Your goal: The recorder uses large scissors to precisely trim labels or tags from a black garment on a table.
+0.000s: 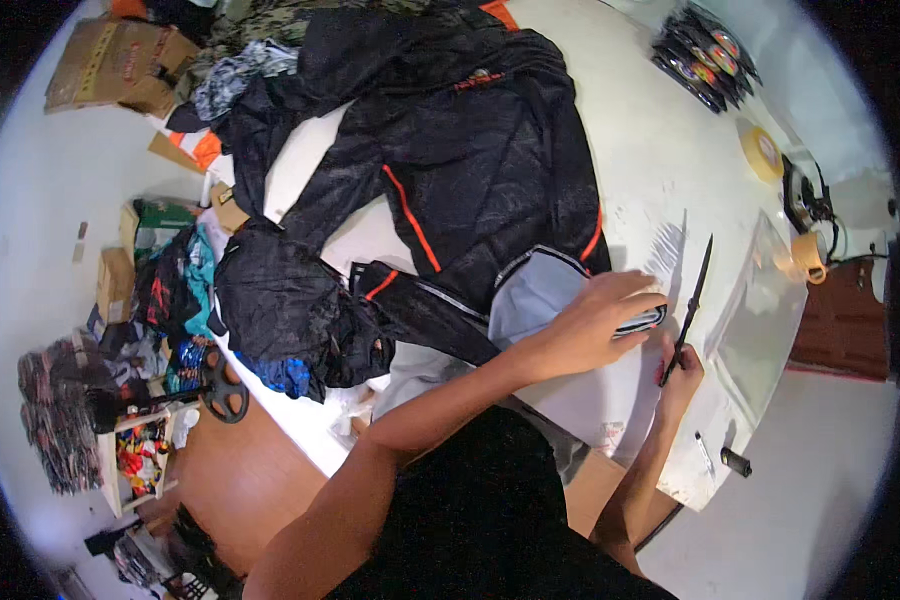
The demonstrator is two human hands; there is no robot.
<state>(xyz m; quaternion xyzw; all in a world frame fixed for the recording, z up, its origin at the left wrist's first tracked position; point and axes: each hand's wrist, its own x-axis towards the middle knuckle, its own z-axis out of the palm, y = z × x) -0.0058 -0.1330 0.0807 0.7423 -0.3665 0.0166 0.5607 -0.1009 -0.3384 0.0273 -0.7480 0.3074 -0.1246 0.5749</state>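
A black garment (pixel 480 150) with orange piping lies spread over a white table. Its lower end is turned back, showing a light grey inner side (pixel 532 296). My left hand (pixel 615 319) reaches across that grey part, its fingers curled around a rolled, dark edge with white trim (pixel 643 321). Further right, close to the table's front, my right hand (pixel 681 369) grips a slim black cutting tool, apparently scissors (pixel 694 300), with the tip pointing away from me. The handle is mostly hidden in the fingers. A crumpled black garment (pixel 277 289) lies to the left.
Packaged black items (pixel 705 60), a tape roll (pixel 761 154) and an orange mug (pixel 808 255) sit along the right side. Near the front right corner are a pen (pixel 703 451) and a small black object (pixel 736 462). A black handwheel (pixel 225 386) and cardboard box (pixel 116 64) are at left.
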